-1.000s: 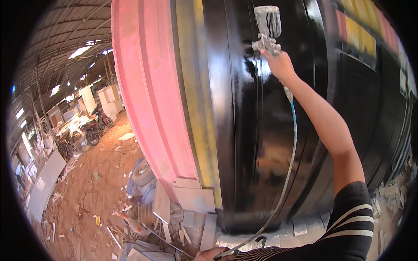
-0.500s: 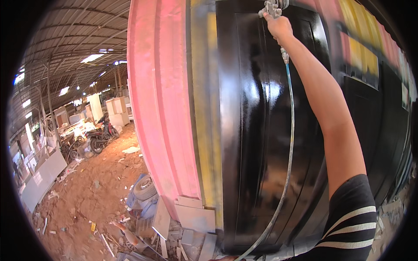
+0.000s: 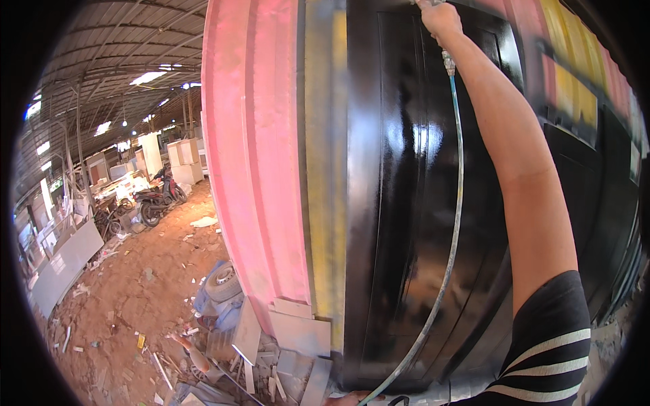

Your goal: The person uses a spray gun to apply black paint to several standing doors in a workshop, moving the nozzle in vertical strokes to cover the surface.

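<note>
My right hand [image 3: 443,24] is raised at the top edge, closed round a metal spray gun [image 3: 413,2] that is mostly cut off by the frame. Below the fist hangs the gun's fitting [image 3: 448,63], joined to a thin paint-stained hose [image 3: 455,223] that curves down to the lower edge. There a sliver of my left hand [image 3: 347,399] shows, closed on the hose. Behind my right arm stands a glossy black door panel [image 3: 406,203], its wet-looking surface reflecting light. The gun's nozzle is hidden.
Pink ribbed panels [image 3: 254,155] and a yellow strip with black overspray [image 3: 328,176] flank the door panel. More black panels [image 3: 572,183] lean at right. Board scraps [image 3: 301,335] and a tyre [image 3: 222,283] lie at its foot. A motorcycle [image 3: 159,199] stands on the dirt floor [image 3: 149,271].
My right hand and the spray gun have risen toward the top edge, so less of the gun shows. The view has shifted slightly. More of my left hand shows at the bottom.
</note>
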Demonstrator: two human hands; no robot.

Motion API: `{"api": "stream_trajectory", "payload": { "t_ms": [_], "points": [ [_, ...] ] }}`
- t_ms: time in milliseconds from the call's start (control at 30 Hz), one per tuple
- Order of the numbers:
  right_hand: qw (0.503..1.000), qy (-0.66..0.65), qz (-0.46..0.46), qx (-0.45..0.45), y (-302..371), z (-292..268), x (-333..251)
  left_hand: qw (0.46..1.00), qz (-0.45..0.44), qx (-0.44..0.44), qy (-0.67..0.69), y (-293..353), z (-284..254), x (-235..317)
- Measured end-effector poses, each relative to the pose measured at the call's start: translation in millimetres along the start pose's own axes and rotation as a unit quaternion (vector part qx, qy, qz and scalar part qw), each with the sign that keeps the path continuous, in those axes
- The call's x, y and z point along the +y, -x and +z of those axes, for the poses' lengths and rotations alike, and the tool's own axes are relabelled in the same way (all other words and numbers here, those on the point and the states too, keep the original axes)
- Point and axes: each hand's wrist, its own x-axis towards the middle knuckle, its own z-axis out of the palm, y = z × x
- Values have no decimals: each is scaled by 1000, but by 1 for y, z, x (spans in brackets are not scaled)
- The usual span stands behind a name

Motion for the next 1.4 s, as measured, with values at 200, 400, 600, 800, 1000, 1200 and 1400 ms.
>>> {"api": "stream_trajectory", "payload": {
  "t_ms": [200, 400, 600, 800, 1000, 1200, 1400],
  "points": [
    [992, 120, -32, -32, 21, 21, 65, 998, 5, -55, -23, 3, 3, -9],
    [975, 127, 34, -178, 121, -6, 105, 995, 26, -93, -22, 14, -2, -24],
    [963, 118, 82, -230, 238, -36, 141, 998, -2, -65, 11, 31, -2, -33],
    [942, 118, 194, -247, 387, -36, 169, 998, -46, -30, 10, 52, -11, -48],
    [934, 128, 231, -242, 542, -29, 212, 997, -66, 28, 40, 85, -9, -106],
    [904, 139, 315, -252, 675, -31, 227, 944, -303, 41, 123, 122, -3, -118],
    [876, 178, 353, -276, 829, -35, 261, 862, -461, 90, 191, 135, 12, -140]
  ]
}}
